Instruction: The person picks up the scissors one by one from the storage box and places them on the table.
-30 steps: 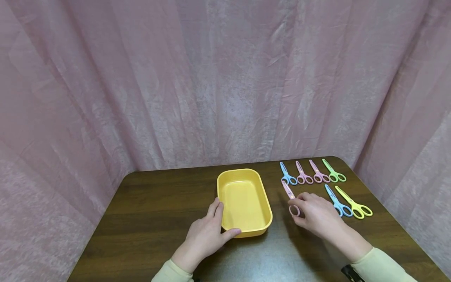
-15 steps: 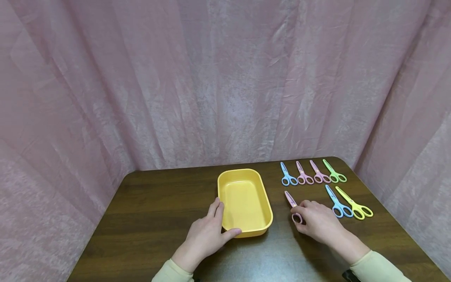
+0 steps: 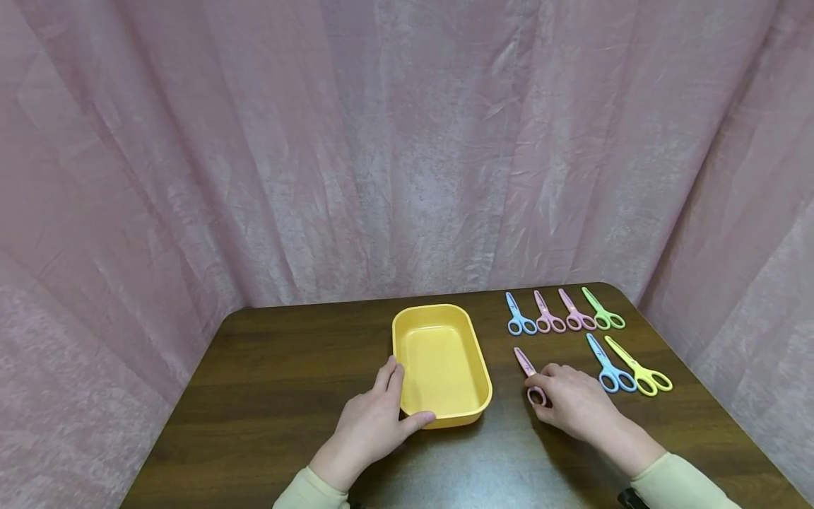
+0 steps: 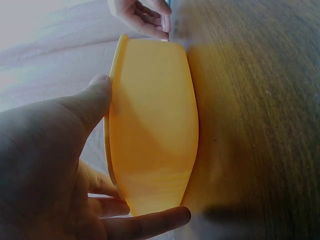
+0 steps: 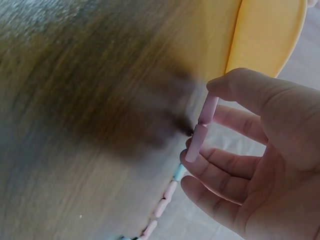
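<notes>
At the near left corner of the yellow plastic tray point(image 3: 485, 385), my left hand point(image 3: 367, 428) holds on, its thumb at the near rim and its fingers along the left side. The left wrist view shows that hand around the tray's outer wall point(image 4: 155, 115). My right hand point(image 3: 569, 403) grips pink scissors point(image 3: 525, 361) by the handle loops, blades pointing away from me. In the right wrist view, thumb and fingers pinch the two pink handles point(image 5: 196, 144) edge-on, close to the wood. Part of the loops is hidden by the right hand in the head view.
Behind, in a row, lie blue scissors point(image 3: 516, 315), two pink pairs point(image 3: 545, 312) point(image 3: 574, 311) and green scissors point(image 3: 600, 308). Nearer on the right are blue scissors point(image 3: 609, 364) beside yellow scissors point(image 3: 638, 366). A pink curtain point(image 3: 407, 155) hangs behind the wooden table point(image 3: 286, 396).
My right hand has drawn the pink scissors slightly toward me and right, away from the back blue pair, then nearly stopped. The left hand and tray have stayed put.
</notes>
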Available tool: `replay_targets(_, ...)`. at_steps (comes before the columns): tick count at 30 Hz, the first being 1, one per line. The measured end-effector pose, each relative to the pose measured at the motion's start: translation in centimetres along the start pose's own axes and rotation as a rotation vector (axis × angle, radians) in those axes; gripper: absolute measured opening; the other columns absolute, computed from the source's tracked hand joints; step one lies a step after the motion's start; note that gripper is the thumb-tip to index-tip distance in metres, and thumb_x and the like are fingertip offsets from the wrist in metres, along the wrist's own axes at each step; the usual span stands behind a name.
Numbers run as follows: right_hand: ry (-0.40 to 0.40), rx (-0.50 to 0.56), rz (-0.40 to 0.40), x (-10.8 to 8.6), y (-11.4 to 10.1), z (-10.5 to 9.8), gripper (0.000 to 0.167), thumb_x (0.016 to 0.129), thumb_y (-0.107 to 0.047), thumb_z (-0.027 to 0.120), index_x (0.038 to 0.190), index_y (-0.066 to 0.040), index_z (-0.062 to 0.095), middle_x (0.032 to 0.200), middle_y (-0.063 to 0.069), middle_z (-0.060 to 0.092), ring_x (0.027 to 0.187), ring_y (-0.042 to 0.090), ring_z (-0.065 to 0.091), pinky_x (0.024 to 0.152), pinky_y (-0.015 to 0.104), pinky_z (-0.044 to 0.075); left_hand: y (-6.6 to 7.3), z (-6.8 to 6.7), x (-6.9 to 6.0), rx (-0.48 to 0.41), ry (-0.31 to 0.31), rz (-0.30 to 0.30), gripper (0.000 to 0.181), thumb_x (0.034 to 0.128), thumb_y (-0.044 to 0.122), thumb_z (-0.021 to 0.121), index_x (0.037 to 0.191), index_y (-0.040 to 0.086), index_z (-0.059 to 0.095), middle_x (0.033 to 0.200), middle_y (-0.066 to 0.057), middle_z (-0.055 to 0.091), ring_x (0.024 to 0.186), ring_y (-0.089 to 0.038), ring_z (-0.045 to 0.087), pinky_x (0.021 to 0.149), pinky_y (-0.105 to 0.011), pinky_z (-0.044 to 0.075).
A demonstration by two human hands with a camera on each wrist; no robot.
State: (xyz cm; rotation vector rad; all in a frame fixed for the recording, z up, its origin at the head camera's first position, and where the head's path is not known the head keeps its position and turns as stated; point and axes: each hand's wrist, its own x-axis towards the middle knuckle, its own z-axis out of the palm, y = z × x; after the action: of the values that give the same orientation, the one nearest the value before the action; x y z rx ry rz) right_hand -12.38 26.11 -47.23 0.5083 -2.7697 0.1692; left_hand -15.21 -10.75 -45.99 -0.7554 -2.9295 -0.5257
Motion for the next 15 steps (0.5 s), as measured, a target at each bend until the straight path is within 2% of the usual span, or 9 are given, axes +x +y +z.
replay_targets(7,0.016,0.011,-0.011,-0.16,0.01,0.25,0.025,0.081,-0.017,0.095,0.102,-0.021,0.081,0.090,-0.004,0.068,0.075,0.022,0.066,0.061,0.042,0.052,-0.07,0.07,0.00,0.005,0.002,0.001,0.107,0.0964,0.077,0.068,0.163,-0.003,0.045,0.170,-0.021,0.042,0.049,-0.015,0.046,0.049,-0.036,0.045)
replay_targets(15,-0.025,0.025,0.008,-0.43,-0.12,0.30,0.027,0.084,-0.020,0.096,0.107,-0.022,0.081,0.098,-0.004,0.069,0.081,0.021,0.067,0.064,0.043,0.053,-0.11,0.11,0.05,0.001,-0.012,-0.008,0.105,0.0967,0.075,0.070,0.163,-0.002,0.044,0.170,-0.021,0.041,0.049,-0.015,0.046,0.050,-0.036,0.045)
